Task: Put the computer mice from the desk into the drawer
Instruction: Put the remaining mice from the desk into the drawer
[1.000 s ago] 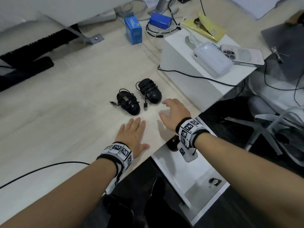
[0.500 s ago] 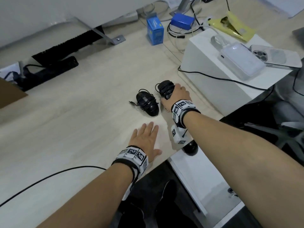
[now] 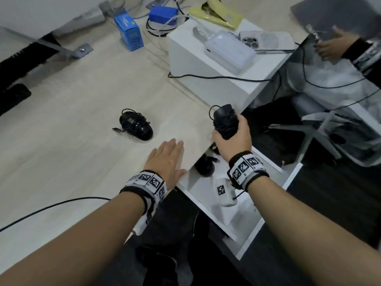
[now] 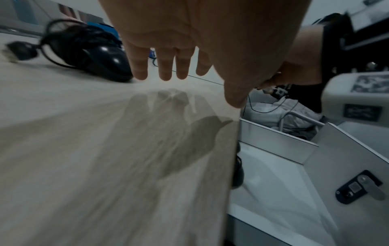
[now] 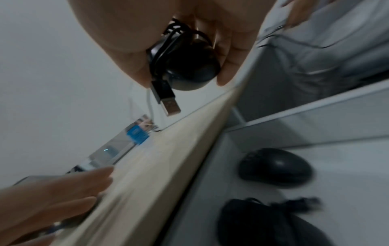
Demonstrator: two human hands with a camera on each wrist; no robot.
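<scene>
1 glossy black cord-wrapped mouse (image 3: 225, 123) gripped by right hand (image 3: 232, 139) above white drawer (image 3: 243, 215) | 2 black mice (image 5: 275, 168) inside | another mouse (image 3: 136, 126) on woodgrain tabletop (image 3: 72, 120) | left hand (image 3: 166, 159) flat, fingers straight

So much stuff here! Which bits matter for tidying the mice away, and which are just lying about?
Part of the job:
black cable-wrapped mouse in the right hand
black corded mouse on the desk
open white drawer, mice already inside

Just lying about:
blue cardboard box
white power bank
silver phone
yellow packet
</scene>
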